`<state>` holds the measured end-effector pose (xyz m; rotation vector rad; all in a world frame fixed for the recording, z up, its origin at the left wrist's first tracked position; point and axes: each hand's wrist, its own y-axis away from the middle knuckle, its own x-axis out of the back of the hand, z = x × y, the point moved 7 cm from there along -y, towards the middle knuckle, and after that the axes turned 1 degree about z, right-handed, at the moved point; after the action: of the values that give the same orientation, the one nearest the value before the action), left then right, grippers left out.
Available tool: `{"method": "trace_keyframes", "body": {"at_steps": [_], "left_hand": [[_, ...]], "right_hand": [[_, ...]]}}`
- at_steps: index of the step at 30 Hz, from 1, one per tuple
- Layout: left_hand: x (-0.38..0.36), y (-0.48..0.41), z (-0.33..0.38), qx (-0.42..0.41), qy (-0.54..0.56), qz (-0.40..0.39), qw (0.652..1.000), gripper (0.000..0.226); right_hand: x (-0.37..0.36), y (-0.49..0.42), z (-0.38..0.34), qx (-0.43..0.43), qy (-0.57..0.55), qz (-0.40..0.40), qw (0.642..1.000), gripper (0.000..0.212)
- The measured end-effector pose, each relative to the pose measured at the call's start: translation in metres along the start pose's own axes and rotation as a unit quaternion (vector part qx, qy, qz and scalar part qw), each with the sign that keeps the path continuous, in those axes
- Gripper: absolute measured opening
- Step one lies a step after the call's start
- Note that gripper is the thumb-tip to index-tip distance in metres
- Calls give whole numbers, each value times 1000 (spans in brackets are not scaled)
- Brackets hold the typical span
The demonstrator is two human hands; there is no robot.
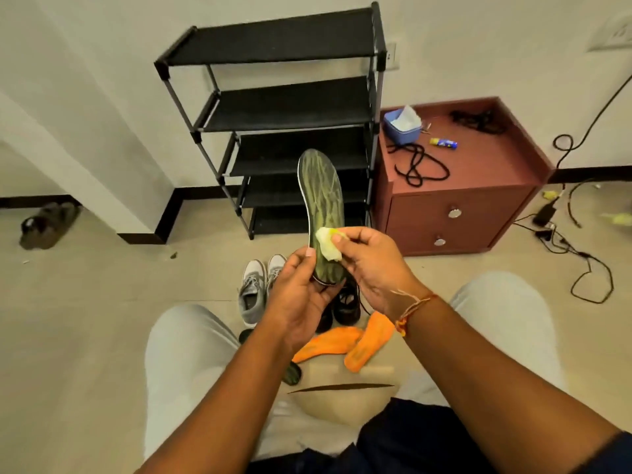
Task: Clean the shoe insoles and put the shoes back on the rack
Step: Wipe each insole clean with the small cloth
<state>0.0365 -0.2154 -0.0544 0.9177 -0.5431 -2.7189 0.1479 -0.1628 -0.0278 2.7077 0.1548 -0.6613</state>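
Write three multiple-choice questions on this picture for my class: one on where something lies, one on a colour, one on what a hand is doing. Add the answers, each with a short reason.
1. Where do the two orange insoles lie?
A on the rack's top shelf; B on the floor in front of the person; C on the brown cabinet.
2. What colour is the insole in the left hand?
A green; B white; C red.
3. What is the right hand doing?
A hanging idle; B gripping a grey shoe; C pinching a pale wipe against the insole.
Answers: 1 B, both rest on the floor. 2 A, its patterned face is green. 3 C, thumb and fingers press the wipe to it.
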Motion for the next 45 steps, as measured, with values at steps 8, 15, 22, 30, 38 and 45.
{"method": "trace_keyframes", "body": {"at_steps": [8, 15, 22, 30, 38, 45], "left_hand": [[22, -6, -34, 69, 64, -9, 996, 56], [36, -21, -18, 63, 139, -46, 987, 42], [31, -22, -20, 69, 192, -86, 975, 55], [24, -22, -24, 74, 158, -98, 980, 70], [38, -28, -21, 56, 140, 3, 989, 80], [32, -28, -14, 27, 160, -28, 986, 74]], "right_hand": [[12, 8, 36, -17, -2, 8, 1000, 19], [16, 3, 45, -18, -49, 17, 998, 8], [7, 7, 30, 234, 321, 4, 918, 7], [-7, 20, 25, 373, 480, -12, 794, 14], [-31, 39, 35, 381, 504, -120, 766, 11], [-13, 22, 15, 389, 545, -28, 742, 11]]}}
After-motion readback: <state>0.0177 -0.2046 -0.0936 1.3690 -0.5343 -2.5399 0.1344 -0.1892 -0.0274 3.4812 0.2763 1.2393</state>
